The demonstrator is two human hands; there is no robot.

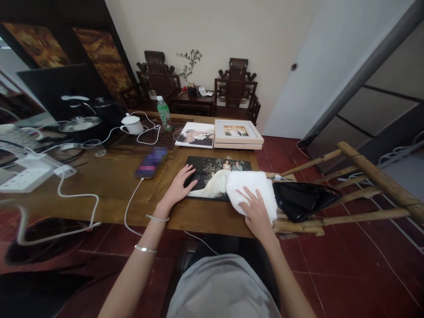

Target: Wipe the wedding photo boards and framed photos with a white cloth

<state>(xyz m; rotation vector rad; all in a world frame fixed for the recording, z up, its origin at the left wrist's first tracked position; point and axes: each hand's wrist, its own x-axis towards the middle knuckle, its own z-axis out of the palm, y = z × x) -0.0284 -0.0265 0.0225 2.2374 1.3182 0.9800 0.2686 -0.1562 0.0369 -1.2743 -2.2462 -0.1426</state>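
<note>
A dark wedding photo panel [212, 170] lies flat on the wooden table [202, 221] in front of me. My left hand [182, 183] rests on its left edge, fingers spread. Across the panel's right end lies a folded white cloth [243, 179], which also reaches past the panel's edge. My right hand [255, 207] presses on this cloth from above with its fingers apart, so the cloth sits between palm and panel. The cloth hides the panel's lower right corner.
Behind the panel are a white photo album [195, 134] and stacked framed pictures [238, 132]. To the left are a phone [151, 163] on a charging cable, a lidded white cup [131, 124], a green-labelled bottle [164, 114] and a power strip [26, 176]. A bamboo chair [364, 172] holding a black bag [304, 201] stands at right.
</note>
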